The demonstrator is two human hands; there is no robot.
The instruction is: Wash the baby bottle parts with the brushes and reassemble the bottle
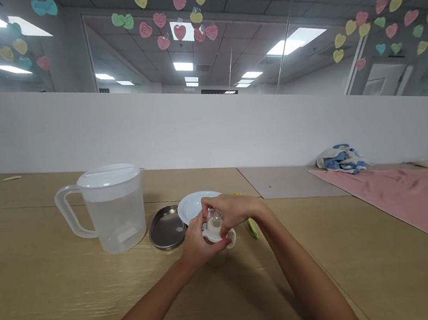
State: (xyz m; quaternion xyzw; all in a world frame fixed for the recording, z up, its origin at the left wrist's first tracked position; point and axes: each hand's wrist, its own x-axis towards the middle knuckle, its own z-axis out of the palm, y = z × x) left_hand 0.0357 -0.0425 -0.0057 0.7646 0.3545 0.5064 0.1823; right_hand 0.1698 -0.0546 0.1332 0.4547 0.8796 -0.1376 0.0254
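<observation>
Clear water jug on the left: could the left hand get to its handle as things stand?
Probably yes. Bare tabletop lies between the left hand and the water jug, whose handle faces left, away from the hand. But both hands are closed on a small clear bottle, which would need releasing first.

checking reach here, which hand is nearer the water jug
Left. The left hand is just right of the jug, beside the metal lid. The right hand sits farther right, both gripping the small bottle.

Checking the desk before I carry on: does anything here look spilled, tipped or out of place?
Nothing looks spilled or tipped. The lidded pitcher stands upright on the table, with the metal dish and white plate lying flat beside it. Both hands, left and right, grip a small clear bottle. Only the crumpled cloth looks untidy.
</observation>
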